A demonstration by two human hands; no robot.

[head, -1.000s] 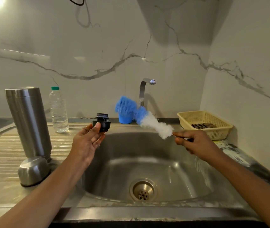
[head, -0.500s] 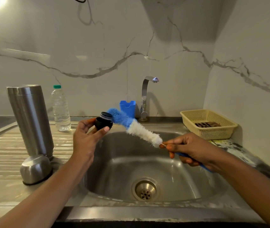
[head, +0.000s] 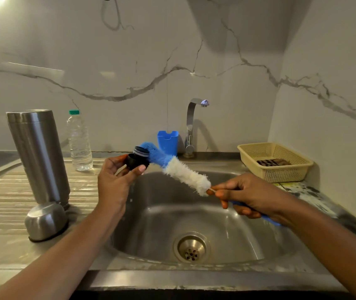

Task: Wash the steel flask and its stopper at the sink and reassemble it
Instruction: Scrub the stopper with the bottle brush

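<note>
Both hands are busy over the sink (head: 248, 241). The left hand (head: 116, 182) pinches the black stopper (head: 137, 160) between thumb and fingertips, held up above the basin's back left edge with its ringed end tilted up and away. The right hand (head: 246, 195) is curled round the blue handle of a bottle brush (head: 183, 174), thumb and forefinger nipping the wire just below the bristles. The brush slants up to the left, white bristles nearest the hand, and its blue tip rests against the stopper.

On the ribbed steel desk (head: 1, 191) to the left stands the steel flask (head: 38, 154), upright and well apart from the stopper. A steel cup (head: 46, 220) sits mouth-down against its foot. Behind them stands a clear plastic bottle (head: 79, 144) with a green cap. At the back of the basin a blue holder (head: 167, 141) stands just beside the tap (head: 192, 124). To the right, a cream basket (head: 281, 173) holds something dark. The drain (head: 191, 247) lies in the basin floor.
</note>
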